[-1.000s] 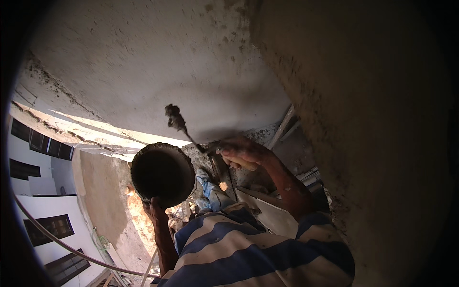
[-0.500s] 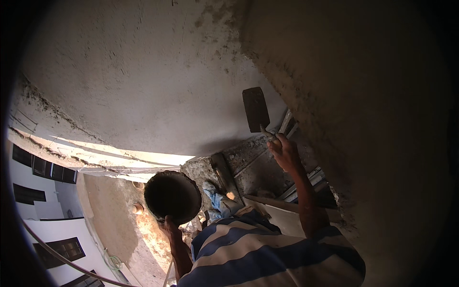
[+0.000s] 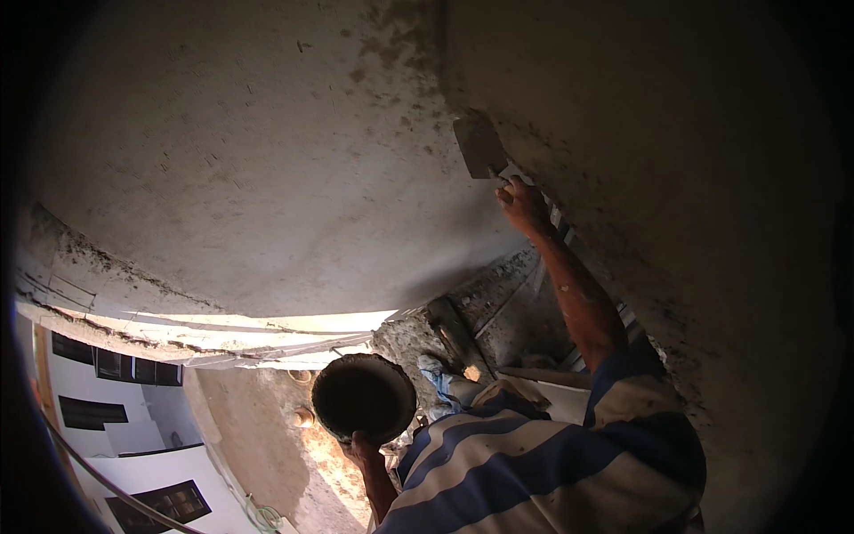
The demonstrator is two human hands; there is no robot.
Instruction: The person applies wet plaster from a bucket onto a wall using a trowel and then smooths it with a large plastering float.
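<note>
Seemingly the far wall (image 3: 267, 178) is being worked: trowel (image 3: 480, 148) gripped by the right hand (image 3: 525, 208), nearer bucket (image 3: 400, 406) clasped by the left hand (image 3: 361, 448); flat, steady pressure seems needed.

The right fingers (image 3: 511, 193) hold a trowel (image 3: 480, 147) near the pale wall (image 3: 267, 187), the left fingers (image 3: 358, 440) a dark bucket (image 3: 402, 400).

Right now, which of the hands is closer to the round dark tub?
Left. The left hand grips the tub at the rim nearest the body. The right hand is well away from it, up and to the right, holding a trowel.
</note>
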